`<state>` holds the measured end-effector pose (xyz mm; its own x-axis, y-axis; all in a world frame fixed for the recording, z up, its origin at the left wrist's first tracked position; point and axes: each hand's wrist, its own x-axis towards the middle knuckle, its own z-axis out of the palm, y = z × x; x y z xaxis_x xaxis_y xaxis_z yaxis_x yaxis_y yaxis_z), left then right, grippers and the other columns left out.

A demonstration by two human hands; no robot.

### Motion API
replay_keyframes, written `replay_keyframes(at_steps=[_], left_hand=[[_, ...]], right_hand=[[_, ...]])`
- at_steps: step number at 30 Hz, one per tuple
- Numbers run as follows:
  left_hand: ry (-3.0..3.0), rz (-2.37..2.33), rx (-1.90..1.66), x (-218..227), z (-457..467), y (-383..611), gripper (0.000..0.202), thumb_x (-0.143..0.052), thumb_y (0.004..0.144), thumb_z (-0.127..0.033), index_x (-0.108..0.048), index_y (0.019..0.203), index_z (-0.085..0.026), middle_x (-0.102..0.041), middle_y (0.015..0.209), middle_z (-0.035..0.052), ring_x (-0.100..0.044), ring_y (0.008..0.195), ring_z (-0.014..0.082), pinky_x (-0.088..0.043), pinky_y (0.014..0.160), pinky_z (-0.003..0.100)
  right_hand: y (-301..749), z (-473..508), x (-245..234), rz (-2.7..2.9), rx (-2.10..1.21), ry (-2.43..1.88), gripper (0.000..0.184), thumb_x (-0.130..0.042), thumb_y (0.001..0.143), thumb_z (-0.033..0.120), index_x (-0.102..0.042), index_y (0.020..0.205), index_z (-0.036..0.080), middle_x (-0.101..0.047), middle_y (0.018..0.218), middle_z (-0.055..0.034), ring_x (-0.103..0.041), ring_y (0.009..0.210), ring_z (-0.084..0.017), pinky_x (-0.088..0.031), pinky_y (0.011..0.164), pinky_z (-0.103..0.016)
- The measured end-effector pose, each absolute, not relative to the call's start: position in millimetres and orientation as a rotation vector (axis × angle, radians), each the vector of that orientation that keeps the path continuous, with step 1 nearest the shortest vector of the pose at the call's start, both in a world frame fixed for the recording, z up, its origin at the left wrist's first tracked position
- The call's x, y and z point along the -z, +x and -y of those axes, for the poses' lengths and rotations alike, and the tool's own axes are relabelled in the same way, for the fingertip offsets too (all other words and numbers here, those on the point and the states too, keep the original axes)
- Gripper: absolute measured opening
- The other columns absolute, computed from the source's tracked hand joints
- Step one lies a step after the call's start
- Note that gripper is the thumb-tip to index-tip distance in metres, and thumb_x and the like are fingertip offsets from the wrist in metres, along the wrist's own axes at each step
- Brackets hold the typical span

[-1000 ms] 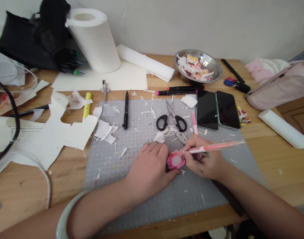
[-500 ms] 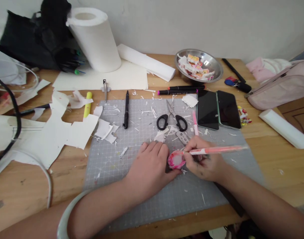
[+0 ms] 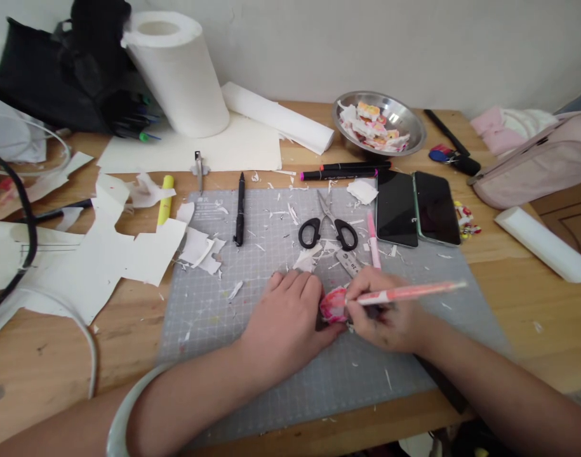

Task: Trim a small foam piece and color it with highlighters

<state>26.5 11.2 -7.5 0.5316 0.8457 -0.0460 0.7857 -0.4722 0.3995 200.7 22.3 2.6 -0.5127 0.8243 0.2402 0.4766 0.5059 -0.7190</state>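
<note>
On the grey cutting mat (image 3: 209, 355), my left hand (image 3: 285, 311) holds down a small round paper piece (image 3: 332, 306) with pink-red colouring around a paler middle. Its thumb and fingers close on the left edge of that piece. My right hand (image 3: 390, 317) pinches a pink felt-tip pen (image 3: 409, 292), tip toward the paper; the fingers hide the tip and the piece's right side. Just above the hands lie black-handled scissors (image 3: 326, 222), a pink pen cap (image 3: 373, 241), a metal ruler (image 3: 348, 263) and several paper scraps.
Two phones (image 3: 397, 209) lie at the mat's upper right. Behind them stands a steel bowl (image 3: 416, 133) of coloured paper pieces. Black markers (image 3: 338, 175), a black pen (image 3: 240, 209), a paper towel roll (image 3: 185, 82) and cut paper sheets (image 3: 109, 254) are around the mat.
My right hand has shifted slightly left over the round piece, covering more of its right side. My left hand stays in place.
</note>
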Motion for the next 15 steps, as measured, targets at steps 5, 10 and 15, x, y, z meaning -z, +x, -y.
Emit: replay_keyframes(at_steps=[5, 10, 15], left_hand=[[2.383, -1.325, -0.204, 5.6, -11.2, 25.6, 0.024, -0.057, 0.081, -0.039, -0.048, 0.075, -0.018, -0.06, 0.079, 0.0057, -0.057, 0.079, 0.0254, -0.041, 0.071, 0.039], [2.357, -1.328, -0.204, 5.3, -11.3, 24.6, 0.023, -0.058, 0.081, -0.039, -0.049, 0.077, -0.018, -0.061, 0.082, 0.0064, -0.057, 0.081, 0.0259, -0.041, 0.073, 0.04], [2.316, -1.271, -0.237, 5.2, -11.6, 24.1, 0.032, -0.062, 0.078, -0.041, -0.053, 0.096, -0.016, -0.062, 0.094, 0.0068, -0.056, 0.09, 0.0267, -0.039, 0.078, 0.041]], right_hand=[[200.5, -22.2, -1.7, 2.17, -0.785, -1.073, 0.007, -0.049, 0.075, 0.015, -0.045, 0.072, 0.02, -0.051, 0.055, 0.0053, -0.043, 0.044, -0.005, -0.032, 0.041, -0.017], [204.0, -22.2, -1.5, 2.114, -0.73, -1.074, 0.009, -0.05, 0.075, 0.016, -0.044, 0.07, 0.02, -0.05, 0.055, 0.0051, -0.042, 0.042, -0.005, -0.032, 0.04, -0.017], [204.7, -22.9, -2.8, 2.085, -0.663, -1.108, 0.01, -0.052, 0.075, 0.017, -0.044, 0.07, 0.02, -0.046, 0.051, 0.0061, -0.041, 0.041, -0.006, -0.031, 0.038, -0.017]])
